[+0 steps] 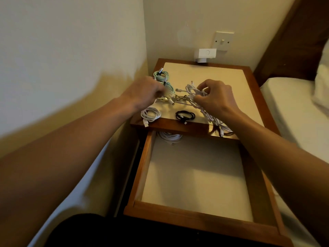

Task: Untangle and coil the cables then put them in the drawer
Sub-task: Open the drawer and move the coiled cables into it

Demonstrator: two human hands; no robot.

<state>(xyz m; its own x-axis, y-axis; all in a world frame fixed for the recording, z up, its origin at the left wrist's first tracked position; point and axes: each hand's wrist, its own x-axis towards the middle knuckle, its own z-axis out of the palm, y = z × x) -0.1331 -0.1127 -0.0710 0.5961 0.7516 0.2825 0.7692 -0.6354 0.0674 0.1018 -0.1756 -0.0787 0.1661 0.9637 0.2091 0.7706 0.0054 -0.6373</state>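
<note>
Drawer (195, 216) open; left grip (144, 91), right grip (217, 99) pinching tangled cables (190, 91); black coil (185, 115) nearby

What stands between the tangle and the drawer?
Nothing visible blocks it. The tangle lies on the tabletop; the drawer stands open below its front edge. A black coil and a white coil lie flat near that edge.

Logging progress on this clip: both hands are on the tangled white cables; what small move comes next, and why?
Probably ease one strand loose: the left hand and right hand both grip the white tangle, which is knotted, while the drawer stands open.
</note>
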